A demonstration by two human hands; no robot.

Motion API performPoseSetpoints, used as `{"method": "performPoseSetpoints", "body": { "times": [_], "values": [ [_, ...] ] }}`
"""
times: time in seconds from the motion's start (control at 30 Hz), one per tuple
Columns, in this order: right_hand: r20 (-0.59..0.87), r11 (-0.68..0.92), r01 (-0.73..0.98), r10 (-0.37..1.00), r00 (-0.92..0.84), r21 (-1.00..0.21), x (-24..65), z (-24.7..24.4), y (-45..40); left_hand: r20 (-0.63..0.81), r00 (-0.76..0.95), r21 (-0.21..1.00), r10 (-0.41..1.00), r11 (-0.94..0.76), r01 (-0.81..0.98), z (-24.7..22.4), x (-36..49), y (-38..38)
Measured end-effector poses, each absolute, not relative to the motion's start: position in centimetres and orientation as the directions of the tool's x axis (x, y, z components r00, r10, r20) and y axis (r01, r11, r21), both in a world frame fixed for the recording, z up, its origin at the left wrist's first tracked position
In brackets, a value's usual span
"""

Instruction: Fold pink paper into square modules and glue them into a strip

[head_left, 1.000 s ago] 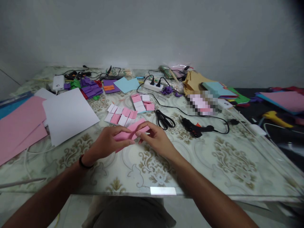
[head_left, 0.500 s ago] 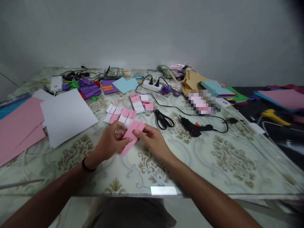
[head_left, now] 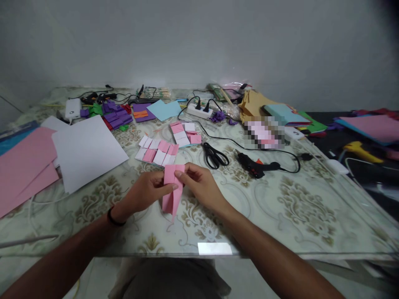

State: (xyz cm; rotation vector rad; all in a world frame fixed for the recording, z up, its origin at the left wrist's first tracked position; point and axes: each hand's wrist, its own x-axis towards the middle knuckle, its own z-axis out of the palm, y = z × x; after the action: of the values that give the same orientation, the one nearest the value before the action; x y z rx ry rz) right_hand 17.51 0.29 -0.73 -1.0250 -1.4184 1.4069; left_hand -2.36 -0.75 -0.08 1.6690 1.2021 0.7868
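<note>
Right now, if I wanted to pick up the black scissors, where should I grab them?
Probably by the looped handles of the scissors, coming from above. They lie flat on the table, handles toward the person, clear of the glue gun.

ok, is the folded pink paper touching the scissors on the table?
Apart. The head view shows the folded pink paper pinched between the left hand and right hand, with bare patterned table between it and the black scissors lying farther back.

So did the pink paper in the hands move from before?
Yes. The pink paper has turned from lying slanted to hanging almost straight down, its lower end now farther from the scissors, between the left hand and right hand.
</note>
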Motion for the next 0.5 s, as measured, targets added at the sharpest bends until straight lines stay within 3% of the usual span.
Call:
{"method": "performPoseSetpoints", "body": {
  "times": [0.5],
  "values": [
    [-0.023,-0.062,-0.096,0.932,-0.362,-0.993,17.37,-0.21,0.12,-0.098,0.406,0.957,0.909,-0.026,0.29,-0.49,-2.69,-0.63]
  ]
}}
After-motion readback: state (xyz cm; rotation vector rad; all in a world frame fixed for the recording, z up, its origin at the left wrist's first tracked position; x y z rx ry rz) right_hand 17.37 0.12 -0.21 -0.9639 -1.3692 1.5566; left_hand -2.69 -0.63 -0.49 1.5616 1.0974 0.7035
